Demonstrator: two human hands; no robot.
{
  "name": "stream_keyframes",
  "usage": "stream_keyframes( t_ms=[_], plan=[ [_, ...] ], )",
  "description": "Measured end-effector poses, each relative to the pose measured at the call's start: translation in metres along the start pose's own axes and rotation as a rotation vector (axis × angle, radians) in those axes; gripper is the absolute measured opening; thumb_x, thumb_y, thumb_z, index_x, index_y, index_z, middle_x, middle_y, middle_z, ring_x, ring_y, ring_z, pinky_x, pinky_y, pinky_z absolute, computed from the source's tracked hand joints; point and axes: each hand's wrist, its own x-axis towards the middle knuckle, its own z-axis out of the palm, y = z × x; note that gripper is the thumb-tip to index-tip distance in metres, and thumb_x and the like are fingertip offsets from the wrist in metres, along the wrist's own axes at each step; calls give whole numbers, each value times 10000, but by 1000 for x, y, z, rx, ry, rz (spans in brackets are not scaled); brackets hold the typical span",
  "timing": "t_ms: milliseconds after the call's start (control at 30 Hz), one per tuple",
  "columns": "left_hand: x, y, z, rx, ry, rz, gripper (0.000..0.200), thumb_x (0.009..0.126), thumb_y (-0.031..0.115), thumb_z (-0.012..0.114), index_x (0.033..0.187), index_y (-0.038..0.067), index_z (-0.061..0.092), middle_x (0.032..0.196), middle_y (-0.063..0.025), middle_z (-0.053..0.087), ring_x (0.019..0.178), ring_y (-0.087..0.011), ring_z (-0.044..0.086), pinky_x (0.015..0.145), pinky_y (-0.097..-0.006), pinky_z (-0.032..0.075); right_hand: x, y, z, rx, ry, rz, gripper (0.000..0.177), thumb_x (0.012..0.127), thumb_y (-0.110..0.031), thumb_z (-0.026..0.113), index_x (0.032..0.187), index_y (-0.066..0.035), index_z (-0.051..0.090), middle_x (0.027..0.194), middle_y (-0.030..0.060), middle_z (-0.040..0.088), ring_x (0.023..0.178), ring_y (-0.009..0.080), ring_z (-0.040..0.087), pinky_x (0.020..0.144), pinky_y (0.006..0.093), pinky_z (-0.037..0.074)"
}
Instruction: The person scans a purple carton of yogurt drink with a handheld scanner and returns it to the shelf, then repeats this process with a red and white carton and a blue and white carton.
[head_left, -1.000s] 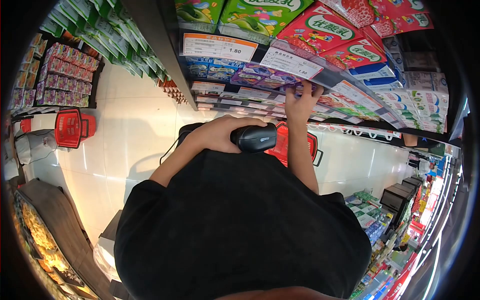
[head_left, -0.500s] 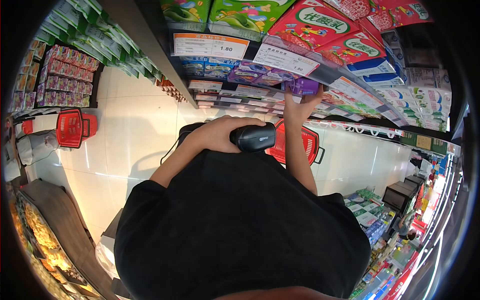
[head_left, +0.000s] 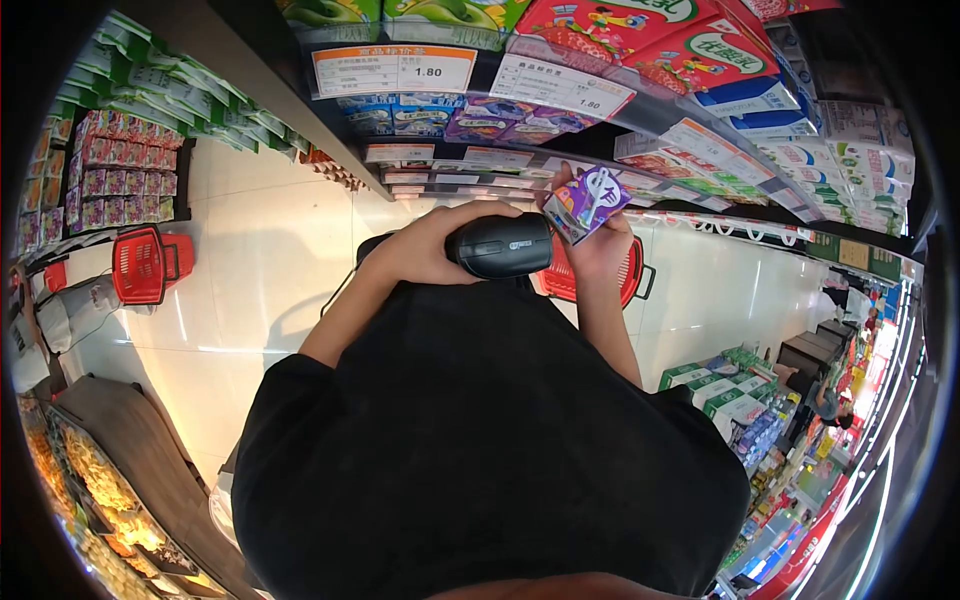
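My left hand is wrapped round a black barcode scanner, held in front of my chest. In my right hand is a small purple drink carton, tilted, with its printed face turned up toward me. The carton is close to the scanner's right end, just in front of the shelf. Behind my hands, more purple cartons stand in the shelf row beside blue ones. Below the right hand is a red basket on the floor, partly hidden by my arm and the scanner.
Green boxes and red boxes fill the upper shelf, with price tags along its edge. Another red basket stands at the far left. Stacked goods are on the right. A person is far off there.
My right hand has drawn the purple carton out of the shelf and back toward the scanner, turning its face up. My left hand still holds the scanner, now slightly further left and higher.
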Motion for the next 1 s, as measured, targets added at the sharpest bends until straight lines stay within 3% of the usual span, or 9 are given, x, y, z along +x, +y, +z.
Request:
stream_keyframes(
  t_ms=[133,200,233,267,367,467,667,933,1000],
  plan=[
    [0,2,3,17,24,-2,771,634,13,780,1339,48,471,1301,-117,546,1223,-242,520,1031,-348,387,-6,14,10,89,-72,106,672,629,-183,628,1284,-70,527,1411,199,425,1326,390,372,1139,558,216],
    [-1,3,5,2,18,-19,778,643,11,780,1350,52,458,1303,-118,540,1225,-241,515,1035,-350,383,-6,16,8,123,-86,145,662,673,-249,662,1294,-71,521,1412,186,427,1323,383,375,1115,514,284],
    [-1,4,6,29,39,-7,799,655,18,782,1371,70,432,1339,-121,516,1240,-251,507,1038,-353,384,-6,17,11,131,-47,160,618,743,-329,653,1283,-60,521,1342,173,491,1225,363,470,1050,468,377],
    [-1,5,7,56,62,4,820,667,25,783,1393,89,407,1375,-123,491,1255,-260,500,1040,-355,386,-5,15,10,131,-47,159,618,743,-329,653,1283,-60,521,1342,173,491,1225,363,470,1050,468,377],
    [-5,-5,9,54,131,51,836,682,26,783,1413,92,382,1402,-128,460,1274,-256,480,1050,-356,377,2,16,11,-13,225,131,478,880,-395,556,1197,-39,539,1120,179,589,980,311,581,922,462,457],
    [-6,0,8,50,185,23,857,684,24,780,1428,92,361,1408,-129,454,1292,-249,461,1061,-358,366,1,18,16,-168,288,152,466,904,-387,548,1201,-30,509,1102,183,594,992,304,580,908,484,455],
    [-5,-4,8,38,127,3,862,706,44,790,1436,78,333,1419,-132,411,1306,-238,424,1063,-344,346,7,24,6,-296,326,0,235,884,-180,614,1052,-54,507,974,131,596,944,271,593,845,480,473],
    [-2,-2,7,50,118,-35,877,716,62,786,1446,72,302,1396,-136,439,1293,-232,443,1048,-338,357,11,28,4,-531,372,-267,681,776,74,661,1289,-98,246,1114,112,498,988,227,567,839,434,510],
    [-3,-1,7,66,120,-39,867,716,56,781,1442,69,307,1396,-134,439,1286,-233,451,1047,-339,359,9,30,9,-582,345,-294,667,780,80,651,1288,-99,258,1105,109,502,987,226,569,839,424,512]
  ],
)
